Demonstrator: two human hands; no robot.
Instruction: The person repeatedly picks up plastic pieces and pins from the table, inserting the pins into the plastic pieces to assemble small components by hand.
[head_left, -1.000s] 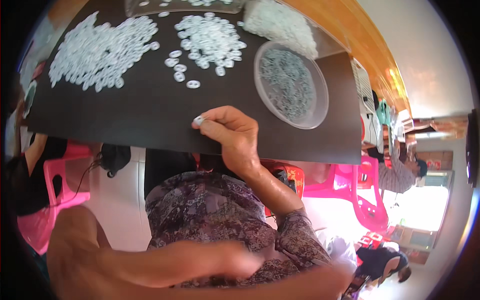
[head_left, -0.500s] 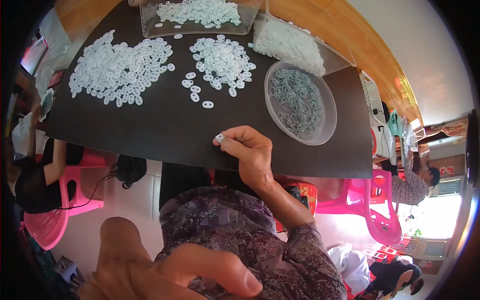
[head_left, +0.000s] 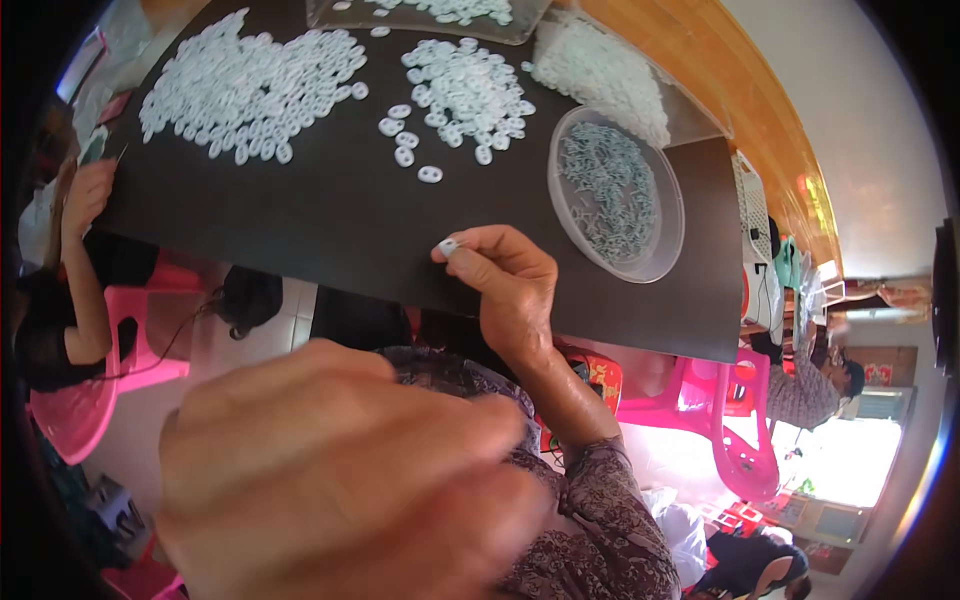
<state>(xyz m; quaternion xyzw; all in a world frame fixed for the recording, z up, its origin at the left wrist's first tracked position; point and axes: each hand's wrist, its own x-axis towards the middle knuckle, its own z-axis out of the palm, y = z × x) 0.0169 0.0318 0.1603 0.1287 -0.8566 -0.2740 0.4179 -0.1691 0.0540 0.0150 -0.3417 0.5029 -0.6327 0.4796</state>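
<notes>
My right hand (head_left: 515, 290) is over the table's near edge, thumb and forefinger pinched on a small white plastic piece (head_left: 448, 247). Very close to the camera, my left hand (head_left: 340, 470) is smeared by motion, and its fingers cannot be made out well. Beyond the right hand a few loose oval two-hole pieces (head_left: 430, 174) lie beside a smaller pile of white oval pieces (head_left: 470, 95). To the left spreads a larger pile of them (head_left: 250, 90). A round clear plastic dish (head_left: 667, 225) on the right holds many small grey screws (head_left: 605, 180).
At the back of the dark table (head_left: 330, 215) stand a clear tray (head_left: 430, 22) and a clear box (head_left: 690, 115) with white pieces. Another person's hand (head_left: 88, 195) is at the left edge. Pink plastic chairs (head_left: 745, 430) stand right and left; more people sit at right.
My left hand has come up and spread across more of the view. The right hand keeps its pinch on the white piece. The whole view has shifted a little, the table now higher.
</notes>
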